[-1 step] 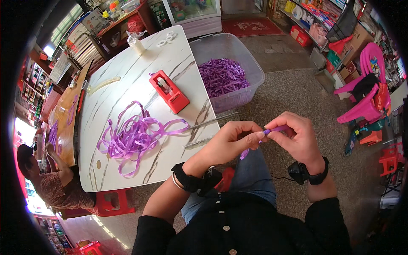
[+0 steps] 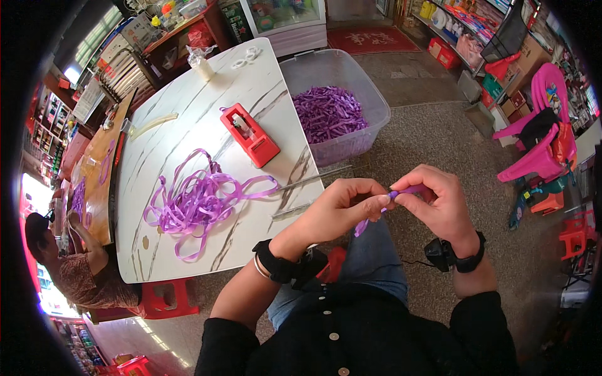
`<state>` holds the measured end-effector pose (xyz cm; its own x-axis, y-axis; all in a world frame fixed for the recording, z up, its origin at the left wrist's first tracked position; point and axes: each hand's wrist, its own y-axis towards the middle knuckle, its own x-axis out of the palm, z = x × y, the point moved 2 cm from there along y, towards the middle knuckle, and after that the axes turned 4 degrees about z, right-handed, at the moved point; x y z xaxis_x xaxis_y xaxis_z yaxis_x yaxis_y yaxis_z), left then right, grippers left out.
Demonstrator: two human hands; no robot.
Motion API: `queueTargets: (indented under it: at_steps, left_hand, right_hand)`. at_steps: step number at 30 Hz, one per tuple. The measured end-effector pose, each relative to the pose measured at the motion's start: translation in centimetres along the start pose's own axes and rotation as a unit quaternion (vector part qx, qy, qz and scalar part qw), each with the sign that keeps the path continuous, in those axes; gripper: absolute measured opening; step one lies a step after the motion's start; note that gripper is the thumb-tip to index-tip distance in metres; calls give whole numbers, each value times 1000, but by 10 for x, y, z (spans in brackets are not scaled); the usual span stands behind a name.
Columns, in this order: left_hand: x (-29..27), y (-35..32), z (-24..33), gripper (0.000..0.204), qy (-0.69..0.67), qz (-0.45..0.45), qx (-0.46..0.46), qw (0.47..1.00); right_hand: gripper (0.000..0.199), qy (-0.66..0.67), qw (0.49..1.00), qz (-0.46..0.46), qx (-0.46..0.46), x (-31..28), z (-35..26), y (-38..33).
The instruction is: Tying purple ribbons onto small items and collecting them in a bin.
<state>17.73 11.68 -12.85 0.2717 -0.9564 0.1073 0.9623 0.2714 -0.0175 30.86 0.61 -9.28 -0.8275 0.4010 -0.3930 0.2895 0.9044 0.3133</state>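
Purple ribbon [image 2: 360, 227] is the thing being worked on in the head view, held right of centre in the frame, above the jeans [image 2: 375, 250] and just off the table's [image 2: 147, 153] lower right corner. Left hand [image 2: 345, 203] has its thumb and fingers pinching the ribbon, with a short bit hanging out below. Right hand [image 2: 439, 199] is pinching the same ribbon just beside it, so the two sets of fingertips are super close. Can't really tell how the ribbon is folded between them, it's mostly covered. Both wrists have black straps [image 2: 470, 254] on, fwiw.

Left of the hands there's a loose, tangled heap of lighter purple ribbon [image 2: 194, 210] on the white marbled table, and a thin rod [image 2: 315, 178] poking over the table's right edge. Red tape dispenser [image 2: 258, 147] sits above the heap, and a few white rolls [image 2: 239, 64] plus a pale bottle [image 2: 202, 70] are near the table's far end. Clear plastic tub [image 2: 378, 119] at upper centre, right beside the table, has a big pile of purple strips [image 2: 329, 116] in it. Another person [image 2: 88, 272] is at the far left, next to a wooden table [image 2: 97, 194].
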Motion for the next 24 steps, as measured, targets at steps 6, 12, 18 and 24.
queueTargets:
  at_steps: [6,12,18,24]
  left_hand:
    - [-2,0,0,18,-33,5,5,999]
    - [-3,-2,0,14,-29,11,-6,999]
    - [-1,-3,3,20,1,25,-23,999]
    - [-2,-5,4,21,9,18,21,1000]
  right_hand:
    - [11,-41,999,0,6,-1,-2,0]
    - [10,3,1000,-6,19,3,0,-2]
    - [11,-28,1000,-7,-11,2,0,-1]
    - [8,-39,998,-29,-26,-2,0,-1]
